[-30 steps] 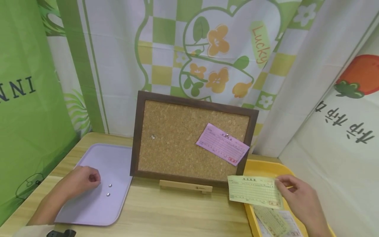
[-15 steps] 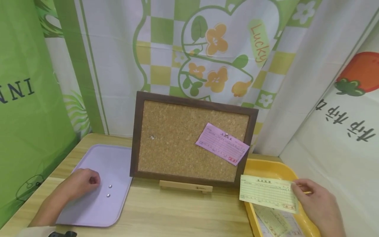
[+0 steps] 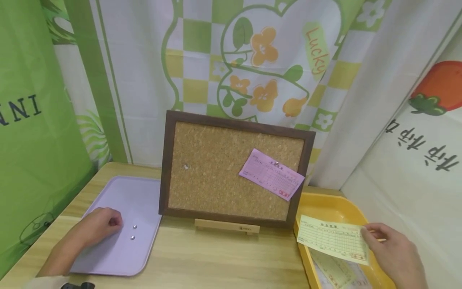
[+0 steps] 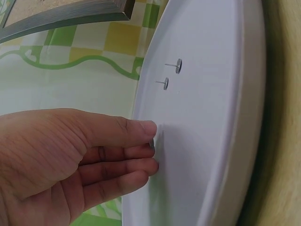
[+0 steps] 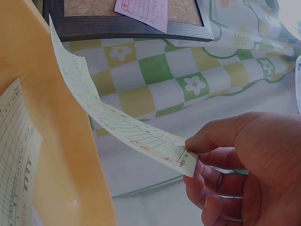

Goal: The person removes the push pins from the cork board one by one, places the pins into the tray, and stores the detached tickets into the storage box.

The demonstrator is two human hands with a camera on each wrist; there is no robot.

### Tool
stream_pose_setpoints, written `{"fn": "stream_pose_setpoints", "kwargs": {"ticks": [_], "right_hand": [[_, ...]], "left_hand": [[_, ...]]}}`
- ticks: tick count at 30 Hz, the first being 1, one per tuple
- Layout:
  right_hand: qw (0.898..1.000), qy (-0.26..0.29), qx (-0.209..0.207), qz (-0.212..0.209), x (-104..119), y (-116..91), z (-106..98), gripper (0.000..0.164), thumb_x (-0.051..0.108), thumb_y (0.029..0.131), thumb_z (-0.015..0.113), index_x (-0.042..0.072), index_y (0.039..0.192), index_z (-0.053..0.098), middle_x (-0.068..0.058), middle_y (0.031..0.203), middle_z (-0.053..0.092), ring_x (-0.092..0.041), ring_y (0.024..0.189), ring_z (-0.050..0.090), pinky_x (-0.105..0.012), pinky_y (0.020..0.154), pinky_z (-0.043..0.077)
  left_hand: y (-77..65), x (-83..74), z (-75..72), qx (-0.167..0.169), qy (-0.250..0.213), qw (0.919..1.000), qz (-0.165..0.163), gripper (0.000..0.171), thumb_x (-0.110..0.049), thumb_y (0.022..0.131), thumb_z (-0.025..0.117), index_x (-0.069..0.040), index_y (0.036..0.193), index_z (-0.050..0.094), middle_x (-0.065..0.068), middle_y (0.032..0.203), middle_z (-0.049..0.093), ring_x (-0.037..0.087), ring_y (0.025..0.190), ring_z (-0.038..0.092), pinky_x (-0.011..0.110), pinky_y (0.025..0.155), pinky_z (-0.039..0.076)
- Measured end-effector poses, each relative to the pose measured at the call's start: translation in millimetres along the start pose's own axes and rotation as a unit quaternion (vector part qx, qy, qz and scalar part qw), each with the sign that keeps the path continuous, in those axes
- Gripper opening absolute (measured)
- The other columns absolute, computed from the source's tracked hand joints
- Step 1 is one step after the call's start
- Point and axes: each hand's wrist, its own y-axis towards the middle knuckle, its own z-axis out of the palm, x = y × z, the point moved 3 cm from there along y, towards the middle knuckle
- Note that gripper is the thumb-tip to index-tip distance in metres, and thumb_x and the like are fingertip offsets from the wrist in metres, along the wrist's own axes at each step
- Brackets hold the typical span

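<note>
My right hand (image 3: 395,251) pinches the right end of a yellow receipt slip (image 3: 332,239) between thumb and fingers, over the yellow tray (image 3: 304,263). The slip bends along its length in the right wrist view. Over the lilac tray (image 3: 108,263), my left hand (image 4: 89,155) pinches a thumbtack (image 4: 152,144), mostly hidden by the fingertips. Two more silver thumbtacks lie on that tray with pins up, a nearer thumbtack (image 3: 132,237) and a farther thumbtack (image 3: 135,226). On the framed corkboard (image 3: 216,172) a pink slip (image 3: 270,174) hangs tilted from a tack near its top edge.
The corkboard leans on a small wooden stand (image 3: 226,226) on the wooden table (image 3: 216,261). Another tack (image 3: 186,167) sits in the cork at left. More slips (image 3: 333,271) lie in the yellow tray. Printed curtains (image 3: 137,80) close off the back and sides.
My right hand has moved right and slightly down with the yellow slip, away from the corkboard and farther over the yellow tray. My left hand has stayed almost still over the lilac tray.
</note>
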Motion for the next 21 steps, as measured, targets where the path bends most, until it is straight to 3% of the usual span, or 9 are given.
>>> {"fn": "stream_pose_setpoints", "kwargs": {"ticks": [3, 9, 15, 21], "right_hand": [[1.000, 0.001, -0.005, -0.022, 0, -1, 2, 0.040, 0.038, 0.102, 0.061, 0.000, 0.116, 0.070, -0.011, 0.098, 0.071, -0.022, 0.080, 0.063, -0.036, 0.066, 0.042], [1.000, -0.001, 0.013, -0.018, -1, 0, 8, 0.044, 0.040, 0.103, 0.060, 0.001, 0.118, 0.069, -0.011, 0.099, 0.071, -0.026, 0.083, 0.064, -0.037, 0.066, 0.042], [0.999, -0.010, -0.012, -0.040, -5, 0, 8, 0.039, 0.038, 0.102, 0.061, 0.002, 0.115, 0.071, -0.012, 0.098, 0.072, -0.025, 0.080, 0.064, -0.036, 0.065, 0.041], [1.000, -0.014, 0.001, 0.018, -11, -2, 6, 0.043, 0.038, 0.101, 0.061, 0.000, 0.120, 0.068, -0.017, 0.103, 0.071, -0.037, 0.090, 0.066, -0.041, 0.067, 0.043]], "left_hand": [[2.0, 0.5, 0.9, 0.004, 0.000, 1.0000, -0.005, 0.022, 0.002, 0.081, 0.076, -0.017, 0.074, 0.066, -0.011, 0.072, 0.058, 0.006, 0.067, 0.050, 0.030, 0.063, 0.048], [3.9, 0.5, 2.5, 0.012, -0.006, 0.9998, -0.017, 0.022, 0.003, 0.079, 0.076, -0.016, 0.075, 0.066, -0.010, 0.070, 0.056, 0.008, 0.066, 0.049, 0.030, 0.061, 0.046], [3.7, -1.2, 2.7, 0.014, -0.010, 0.9997, -0.016, 0.022, 0.004, 0.077, 0.075, -0.016, 0.076, 0.066, -0.009, 0.071, 0.056, 0.009, 0.068, 0.050, 0.031, 0.063, 0.047], [-0.5, -2.5, 2.4, 0.012, -0.005, 0.9997, -0.023, 0.020, 0.001, 0.079, 0.077, -0.016, 0.078, 0.066, -0.009, 0.072, 0.056, 0.009, 0.068, 0.050, 0.032, 0.063, 0.047]]}}
